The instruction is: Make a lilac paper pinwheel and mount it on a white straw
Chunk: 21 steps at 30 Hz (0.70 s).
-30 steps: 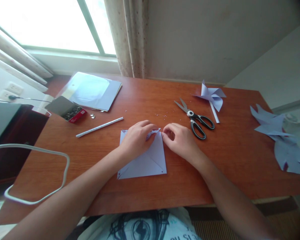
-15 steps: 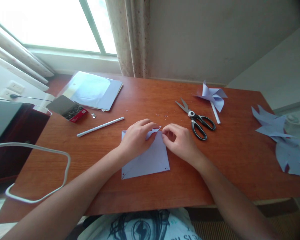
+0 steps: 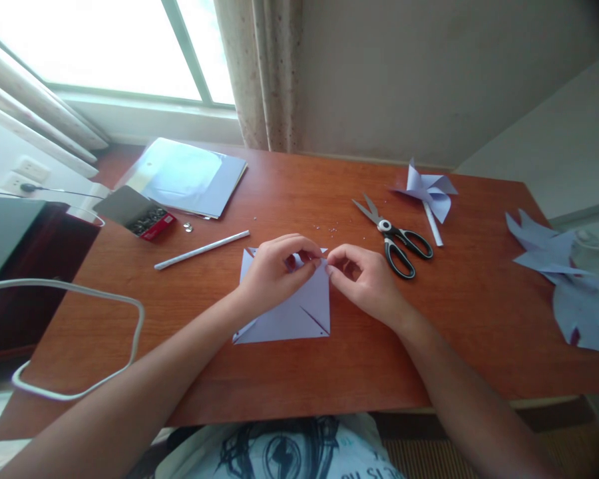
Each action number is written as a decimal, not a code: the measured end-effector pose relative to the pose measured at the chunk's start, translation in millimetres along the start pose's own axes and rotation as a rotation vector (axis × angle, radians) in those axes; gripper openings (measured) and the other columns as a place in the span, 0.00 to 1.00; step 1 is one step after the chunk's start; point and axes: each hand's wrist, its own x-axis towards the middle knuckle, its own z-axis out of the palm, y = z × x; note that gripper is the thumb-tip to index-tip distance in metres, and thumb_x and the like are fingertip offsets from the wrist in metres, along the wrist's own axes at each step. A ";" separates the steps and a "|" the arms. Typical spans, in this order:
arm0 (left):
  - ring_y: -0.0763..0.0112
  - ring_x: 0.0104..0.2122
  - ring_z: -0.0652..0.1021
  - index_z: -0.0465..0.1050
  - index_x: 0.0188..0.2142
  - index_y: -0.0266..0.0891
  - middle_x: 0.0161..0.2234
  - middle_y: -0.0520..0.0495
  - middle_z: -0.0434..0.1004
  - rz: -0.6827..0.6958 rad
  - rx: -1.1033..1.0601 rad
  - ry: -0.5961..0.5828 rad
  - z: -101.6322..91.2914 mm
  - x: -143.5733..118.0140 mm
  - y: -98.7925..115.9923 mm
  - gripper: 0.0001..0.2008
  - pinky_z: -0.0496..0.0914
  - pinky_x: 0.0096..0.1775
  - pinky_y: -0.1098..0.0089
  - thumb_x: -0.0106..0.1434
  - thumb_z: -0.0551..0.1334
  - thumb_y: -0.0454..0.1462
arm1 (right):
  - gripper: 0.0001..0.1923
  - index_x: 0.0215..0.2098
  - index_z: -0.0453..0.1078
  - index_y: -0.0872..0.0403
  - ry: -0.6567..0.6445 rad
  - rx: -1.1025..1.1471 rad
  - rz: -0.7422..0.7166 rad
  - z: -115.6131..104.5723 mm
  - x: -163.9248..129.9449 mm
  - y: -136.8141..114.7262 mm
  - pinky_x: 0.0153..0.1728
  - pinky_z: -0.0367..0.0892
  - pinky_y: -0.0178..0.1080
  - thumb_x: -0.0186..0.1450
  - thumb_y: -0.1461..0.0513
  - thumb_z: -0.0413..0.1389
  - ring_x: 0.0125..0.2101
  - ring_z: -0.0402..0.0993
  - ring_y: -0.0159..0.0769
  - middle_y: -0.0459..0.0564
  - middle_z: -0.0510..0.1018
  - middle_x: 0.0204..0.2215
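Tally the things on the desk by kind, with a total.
Paper square, cut, under both hands: 1
Finished pinwheel: 1
Scissors: 1
Loose white stick: 1
Pin box: 1
Paper pack: 1
Scrap pile: 1
Total: 7

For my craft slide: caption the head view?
Both hands pinch the far corner of a cut paper square beside scissors.

Bare forearms, white T-shirt (image 3: pixel 279 452), dark blue print

Bright daylight from blown-out window (image 3: pixel 104 46), soft shadows, dark vignetted corners, wide-angle edge distortion
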 end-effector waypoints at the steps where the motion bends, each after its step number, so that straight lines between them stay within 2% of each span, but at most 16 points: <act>1: 0.74 0.30 0.76 0.78 0.34 0.37 0.32 0.48 0.81 0.000 -0.006 0.003 0.1 0.0 0.8 0.04 0.69 0.31 0.75 0.62 0.63 0.30 | 0.02 0.32 0.71 0.51 0.000 -0.007 -0.007 -0.2 -0.4 -0.1 0.27 0.64 0.35 0.64 0.63 0.57 0.26 0.69 0.32 0.44 0.76 0.27; 10: 0.73 0.30 0.75 0.78 0.32 0.37 0.30 0.48 0.79 0.000 -0.049 -0.015 -0.5 0.5 4.5 0.03 0.68 0.31 0.74 0.63 0.64 0.32 | 0.03 0.33 0.70 0.51 -0.008 -0.010 -0.073 -2.4 -1.1 -1.6 0.30 0.65 0.35 0.64 0.65 0.57 0.28 0.70 0.32 0.44 0.75 0.27; 14: 0.73 0.30 0.75 0.77 0.33 0.37 0.30 0.48 0.78 -0.011 -0.059 -0.018 -0.1 -0.5 2.8 0.03 0.67 0.31 0.73 0.64 0.64 0.33 | 0.01 0.34 0.71 0.52 0.000 0.031 -0.088 -2.2 -1.2 -4.3 0.31 0.66 0.36 0.66 0.63 0.58 0.30 0.71 0.33 0.45 0.76 0.30; 18: 0.72 0.31 0.74 0.77 0.33 0.36 0.31 0.47 0.78 -0.038 -0.115 -0.055 0.6 -1.8 2.2 0.03 0.67 0.32 0.73 0.64 0.64 0.33 | 0.03 0.34 0.72 0.52 -0.005 0.148 -0.020 -0.3 -1.0 -3.9 0.32 0.66 0.37 0.66 0.62 0.58 0.30 0.72 0.33 0.45 0.76 0.30; 21: 0.72 0.30 0.73 0.76 0.33 0.35 0.31 0.47 0.77 -0.095 -0.199 -0.103 0.3 -1.8 3.3 0.06 0.66 0.32 0.72 0.64 0.64 0.36 | 0.04 0.33 0.72 0.52 -0.039 0.328 0.047 1.2 -0.8 -1.2 0.33 0.67 0.37 0.66 0.61 0.58 0.31 0.72 0.34 0.46 0.76 0.30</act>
